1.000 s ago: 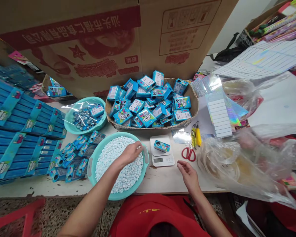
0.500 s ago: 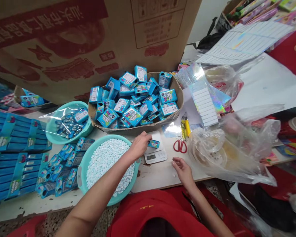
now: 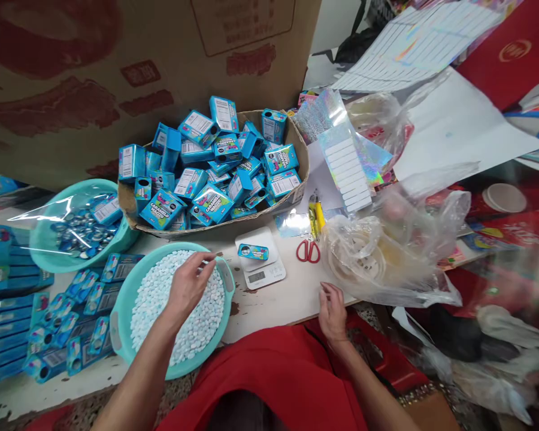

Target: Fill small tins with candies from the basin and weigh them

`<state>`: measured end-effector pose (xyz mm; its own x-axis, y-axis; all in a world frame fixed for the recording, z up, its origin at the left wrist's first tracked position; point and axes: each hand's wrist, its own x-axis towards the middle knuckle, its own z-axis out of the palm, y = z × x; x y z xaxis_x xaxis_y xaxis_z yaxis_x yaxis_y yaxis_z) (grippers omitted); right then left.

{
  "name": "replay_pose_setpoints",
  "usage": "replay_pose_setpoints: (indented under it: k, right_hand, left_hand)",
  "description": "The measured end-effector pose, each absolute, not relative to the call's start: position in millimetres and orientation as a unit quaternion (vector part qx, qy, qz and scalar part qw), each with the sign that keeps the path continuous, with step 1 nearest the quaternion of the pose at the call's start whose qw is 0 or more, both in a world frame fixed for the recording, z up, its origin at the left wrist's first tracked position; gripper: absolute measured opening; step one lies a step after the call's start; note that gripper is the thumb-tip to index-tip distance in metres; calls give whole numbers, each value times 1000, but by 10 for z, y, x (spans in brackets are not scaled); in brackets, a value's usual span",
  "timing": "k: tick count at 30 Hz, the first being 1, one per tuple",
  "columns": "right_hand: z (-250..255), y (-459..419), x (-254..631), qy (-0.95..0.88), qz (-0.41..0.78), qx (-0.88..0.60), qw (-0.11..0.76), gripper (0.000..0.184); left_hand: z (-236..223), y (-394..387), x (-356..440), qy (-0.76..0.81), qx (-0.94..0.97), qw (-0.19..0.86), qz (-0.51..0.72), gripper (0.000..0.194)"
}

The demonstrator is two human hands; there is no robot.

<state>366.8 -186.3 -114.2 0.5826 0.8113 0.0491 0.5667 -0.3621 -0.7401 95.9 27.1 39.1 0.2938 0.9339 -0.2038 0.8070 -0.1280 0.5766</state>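
My left hand (image 3: 190,288) hovers over a turquoise basin (image 3: 230,299) of small pale-blue and white candies (image 3: 150,314). Its thumb and fingers are apart, and I see nothing between them. To its right, a small blue candy box (image 3: 253,251) lies on a white digital scale (image 3: 266,279), its round hole facing up at the left end. The scale's display is too small to read. My right hand (image 3: 333,312) is by the table's front edge, right of the scale, with loosely bent fingers and nothing visible in them.
Behind the scale, a cardboard tray (image 3: 206,230) holds many blue boxes. More boxes (image 3: 83,311) stand at left, near a second basin (image 3: 49,206) under clear film. Red-handled scissors (image 3: 308,251), a yellow cutter (image 3: 320,216), label sheets (image 3: 347,170) and a plastic bag (image 3: 413,263) lie at right.
My left hand has let go of the box on the scale and moved left over the candy basin. My right hand's fingers have curled slightly. The view has shifted right.
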Motion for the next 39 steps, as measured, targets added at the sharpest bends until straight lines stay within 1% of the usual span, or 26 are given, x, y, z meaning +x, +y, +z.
replay_pose_setpoints:
  k: [2,4,6,8,11,14,16,18,20,23,25,27,30,34,36,39]
  right_hand:
    - [-1053,-1995,3820,-421,171,-810,370,32]
    - [-1013,-2105,3890,-419,189,-809,367,30]
    - [-1016,-2144,3873,-409,213,-808,366,31]
    - [-1035,-2107,3793,-394,228,-809,373,34]
    - [-1051,-1988,3647,-381,242,-805,386,38]
    - [-1044,-1900,3563,-386,257,-797,387,39]
    - [-1033,-1874,3550,-391,265,-793,384,38]
    - [-1019,-1861,3556,-393,274,-791,380,37]
    - [-1004,-1848,3568,-394,283,-790,376,35]
    - [-980,-1817,3579,-398,290,-786,374,35]
    - [-969,-1791,3577,-400,293,-783,375,35]
    - [-964,-1764,3568,-399,293,-782,378,36]
    - [-961,-1715,3549,-396,299,-779,383,38]
    - [-933,-1665,3540,-397,316,-771,384,37]
    - [-911,-1666,3553,-398,323,-769,382,36]
    - [-890,-1702,3589,-386,322,-774,384,36]
  left_hand:
    - [318,248,734,615,748,249,30,26]
    - [219,212,546,630,744,207,-77,27]
    - [131,172,419,625,738,203,-152,28]
    - [82,139,344,607,743,225,-171,21]
    - [79,102,260,591,748,266,-141,13]
    - [83,44,155,611,713,339,-63,10]
    - [60,-10,85,635,661,401,14,11]
    - [27,-58,36,658,617,426,66,17]
    - [9,-85,17,674,609,412,74,19]
    - [53,-64,59,678,633,368,67,18]
    - [131,-15,167,673,640,361,88,17]
    - [223,55,372,644,656,372,126,14]
    - [312,176,841,556,721,377,169,11]
    - [277,328,1422,481,784,363,146,13]
    - [247,378,1537,475,793,358,132,14]
    - [260,415,1465,498,776,356,154,18]
